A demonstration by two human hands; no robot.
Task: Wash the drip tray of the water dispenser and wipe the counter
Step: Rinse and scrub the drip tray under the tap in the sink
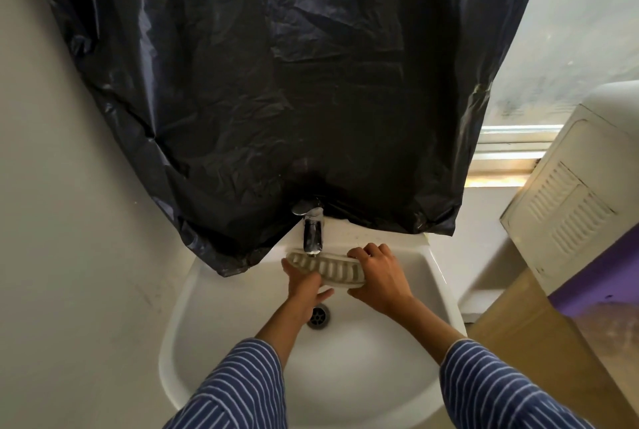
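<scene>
The white slotted drip tray (pixel 328 267) is held over the white sink basin (pixel 349 359), right under the chrome tap spout (pixel 312 233). My right hand (pixel 378 276) grips the tray's right end, fingers curled over its far edge. My left hand (pixel 304 285) supports the tray from below at its left and front side. The tray is tilted with its slots facing me. I cannot tell whether water runs from the tap. The sink drain (pixel 318 315) shows just below my left hand.
A large black plastic sheet (pixel 259 82) hangs over the wall behind the sink, its lower edge draping onto the sink's back rim. A white vented appliance (pixel 567 207) stands at the right, with a purple surface (pixel 601 276) and a brown board (pixel 539 331) below it. A window sill lies behind.
</scene>
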